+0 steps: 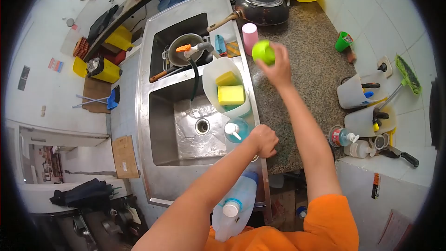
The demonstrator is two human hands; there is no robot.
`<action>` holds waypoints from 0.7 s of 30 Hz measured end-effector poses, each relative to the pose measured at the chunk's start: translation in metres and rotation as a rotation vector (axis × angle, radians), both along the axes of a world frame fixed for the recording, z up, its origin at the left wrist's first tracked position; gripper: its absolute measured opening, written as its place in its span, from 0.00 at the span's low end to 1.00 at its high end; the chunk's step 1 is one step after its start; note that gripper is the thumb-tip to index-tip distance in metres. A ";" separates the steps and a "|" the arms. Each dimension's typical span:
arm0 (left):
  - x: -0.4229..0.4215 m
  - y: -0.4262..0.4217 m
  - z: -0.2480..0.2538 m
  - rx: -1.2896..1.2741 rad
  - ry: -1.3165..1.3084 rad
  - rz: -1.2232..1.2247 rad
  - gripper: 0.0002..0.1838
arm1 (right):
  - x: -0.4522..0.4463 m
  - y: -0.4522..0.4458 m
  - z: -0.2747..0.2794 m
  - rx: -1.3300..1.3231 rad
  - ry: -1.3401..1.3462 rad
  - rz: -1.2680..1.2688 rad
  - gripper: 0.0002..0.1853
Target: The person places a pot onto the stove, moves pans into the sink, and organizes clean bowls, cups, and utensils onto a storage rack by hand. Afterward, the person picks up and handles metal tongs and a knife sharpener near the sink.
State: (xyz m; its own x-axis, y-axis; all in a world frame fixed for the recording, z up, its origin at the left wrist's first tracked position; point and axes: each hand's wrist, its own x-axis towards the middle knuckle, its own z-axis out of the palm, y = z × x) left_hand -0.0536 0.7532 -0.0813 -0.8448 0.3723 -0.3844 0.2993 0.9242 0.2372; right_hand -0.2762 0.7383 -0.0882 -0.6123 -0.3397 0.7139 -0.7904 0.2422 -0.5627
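A lime-green cup (263, 52) is gripped in my right hand (279, 67), above the granite counter just beside an upright pink cup (250, 37). My left hand (264, 140) is closed at the front edge of the counter, to the right of a soap bottle (236, 130) with a white pump; whatever it may hold is hidden. Behind that bottle, a white cut container (209, 76) holds yellow sponges (231, 95). Water lies in the near steel basin (186, 135), under the dark hose (195, 76).
A pot (185, 50) sits in the far basin. Overturned black pans (262, 7) are at the back of the counter (311, 65). Along the right wall stand a green cup (344, 41), white tool holders (355, 91), bottles and a knife (409, 159). A large jug (237, 200) is near my body.
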 end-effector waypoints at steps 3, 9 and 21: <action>0.001 0.000 -0.002 0.016 -0.003 0.000 0.19 | -0.043 -0.053 0.051 -0.059 0.070 0.076 0.34; 0.001 -0.001 -0.020 0.017 -0.018 -0.023 0.16 | -0.074 -0.104 0.040 0.734 -0.102 0.000 0.34; 0.006 -0.003 -0.017 0.331 0.208 0.104 0.14 | -0.074 -0.113 -0.019 0.088 -0.279 -0.026 0.44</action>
